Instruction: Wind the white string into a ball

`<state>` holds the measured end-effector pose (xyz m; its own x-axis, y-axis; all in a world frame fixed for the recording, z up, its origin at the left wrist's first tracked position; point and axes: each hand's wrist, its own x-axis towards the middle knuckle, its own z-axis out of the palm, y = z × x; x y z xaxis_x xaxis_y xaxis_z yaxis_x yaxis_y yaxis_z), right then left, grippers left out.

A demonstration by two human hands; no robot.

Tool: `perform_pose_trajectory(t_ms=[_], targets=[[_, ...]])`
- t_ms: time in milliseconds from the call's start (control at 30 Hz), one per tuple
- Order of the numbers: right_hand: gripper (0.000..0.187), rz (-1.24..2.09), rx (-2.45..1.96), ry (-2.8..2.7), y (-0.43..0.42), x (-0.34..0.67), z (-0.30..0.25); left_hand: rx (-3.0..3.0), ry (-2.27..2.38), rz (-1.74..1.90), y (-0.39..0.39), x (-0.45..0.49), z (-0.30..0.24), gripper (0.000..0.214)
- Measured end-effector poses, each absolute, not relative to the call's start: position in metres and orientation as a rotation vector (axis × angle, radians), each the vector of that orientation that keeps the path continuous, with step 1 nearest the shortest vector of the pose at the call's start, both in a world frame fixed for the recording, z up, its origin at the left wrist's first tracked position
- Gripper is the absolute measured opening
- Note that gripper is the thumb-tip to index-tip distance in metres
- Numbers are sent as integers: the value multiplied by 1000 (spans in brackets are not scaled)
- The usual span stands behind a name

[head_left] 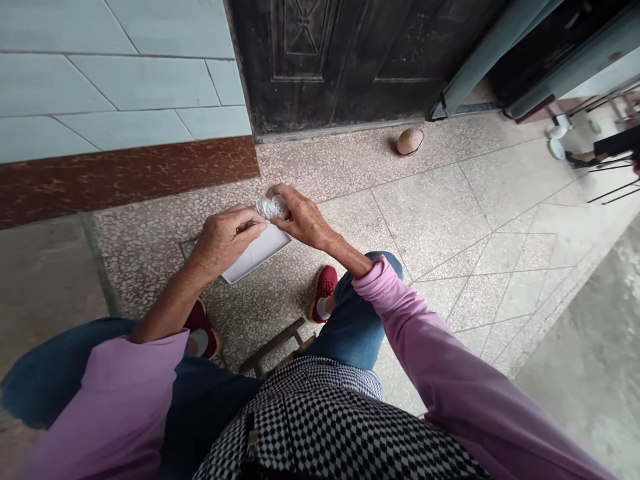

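A shiny clear bundle, like coiled clear plastic strand, is between my two hands above a shallow white tray. My right hand is closed around the bundle's right side, thumb below and fingers above. At its left edge my left hand is closed in a pinch, thumb and fingers close together. What lies between those fingertips is too small to make out. The tray is partly hidden under both hands, and a faint curved line shows on its white inside.
My red shoes stand on the speckled floor on either side, near a low metal-framed seat. A dark carved door and a tiled wall stand ahead. A rounded tan object lies by the door. Another person's foot shows far right.
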<state>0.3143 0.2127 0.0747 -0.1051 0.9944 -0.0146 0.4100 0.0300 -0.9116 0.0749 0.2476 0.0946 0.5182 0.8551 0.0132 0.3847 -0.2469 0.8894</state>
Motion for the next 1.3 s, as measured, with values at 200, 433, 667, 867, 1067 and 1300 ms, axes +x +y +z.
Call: perform_pose_trajectory(t_ms=[200, 433, 667, 867, 1067, 1300], targets=[[50, 1328, -1423, -1553, 209, 313, 81, 1878, 938, 626, 257, 65, 96, 16], [57, 1566, -1310, -1218, 212, 313, 74, 1744, 928, 747, 254, 70, 92, 8], [90, 1474, -1165, -1205, 213, 298, 40, 1816, 1186, 857, 251, 81, 92, 8], [71, 1471, -1255, -1337, 209, 298, 48, 1527, 1113, 831, 257, 75, 88, 16], [72, 1539, -1114, -1359, 210, 308, 67, 1027, 913, 814, 266, 75, 77, 47], [72, 1514, -1197, -1255, 208, 305, 76, 810, 924, 918, 263, 93, 70, 51]])
